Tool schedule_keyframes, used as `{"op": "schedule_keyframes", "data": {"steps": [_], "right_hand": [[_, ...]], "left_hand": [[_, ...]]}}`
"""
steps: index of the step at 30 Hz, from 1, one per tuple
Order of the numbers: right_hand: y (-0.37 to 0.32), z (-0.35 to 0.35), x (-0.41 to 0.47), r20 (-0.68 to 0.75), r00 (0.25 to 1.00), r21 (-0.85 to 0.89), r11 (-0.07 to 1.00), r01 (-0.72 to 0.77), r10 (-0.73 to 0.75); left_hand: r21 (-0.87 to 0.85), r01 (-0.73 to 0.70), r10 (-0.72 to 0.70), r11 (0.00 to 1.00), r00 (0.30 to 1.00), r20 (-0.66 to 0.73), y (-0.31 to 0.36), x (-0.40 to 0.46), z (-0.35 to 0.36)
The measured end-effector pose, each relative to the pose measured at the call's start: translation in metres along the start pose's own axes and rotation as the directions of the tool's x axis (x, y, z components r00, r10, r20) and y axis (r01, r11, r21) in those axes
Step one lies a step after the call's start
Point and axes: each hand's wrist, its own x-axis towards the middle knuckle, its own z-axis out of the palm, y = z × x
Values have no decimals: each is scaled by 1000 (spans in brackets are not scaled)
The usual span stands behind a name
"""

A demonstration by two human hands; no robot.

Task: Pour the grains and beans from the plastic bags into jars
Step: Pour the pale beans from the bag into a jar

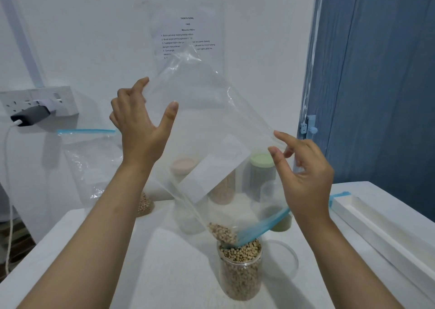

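- Clear plastic bag was held up, tipped over the open jar on the white counter.
- Its top edge was pinched by the left hand; its side by the right hand fingers.
- Beans were gathered at its blue mouth, over the jar.

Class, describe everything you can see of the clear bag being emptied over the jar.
The clear plastic bag is a thin see-through zip bag with a blue seal strip and a white label panel. It hangs upturned and tilted, mouth down over the open jar, nearly empty, a few beans left at its mouth. The left hand and right hand hold it.
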Motion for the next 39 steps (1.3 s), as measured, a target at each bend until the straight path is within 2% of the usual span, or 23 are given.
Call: {"op": "schedule_keyframes", "data": {"steps": [14, 18, 20, 24, 26, 28, 30, 33, 39], "right_hand": [[2, -1, 3, -9, 1000, 20, 1000, -3, 3], [1, -2, 1, -27, 1000, 42, 999, 11, -10], [-1, -1, 0, -29, 999, 38, 999, 28, -27], [-2, 0, -1, -36, 997, 48, 996, 71, -70], [-3, 1, -1, -32, 996, 57, 995, 85, -83], [-3, 3, -2, -25, 995, 60, 994, 97, -95], [-4, 4, -2, -24, 994, 60, 993, 104, -103], [-5, 5, -3, -22, 995, 57, 994, 97, -96], [-7, 7, -3, -32, 996, 61, 995, 79, -78]], "left_hand": [[-2, -32, 32, 999, 999, -10, 2, 3, -1], [101, -33, 41, 994, 996, -83, -8, -10, 0], [127, 55, -41, 990, 993, -110, -15, -22, 2], [56, 264, -260, 963, 963, -69, -25, -56, 8], [-73, 341, -343, 937, 939, -17, -27, -69, 9], [-247, 436, -439, 865, 897, 46, -26, -75, 9], [-333, 517, -514, 788, 851, 106, -23, -76, 8], [-366, 542, -533, 756, 835, 136, -20, -74, 8], [-345, 459, -457, 819, 885, 93, -34, -75, 6]]}}
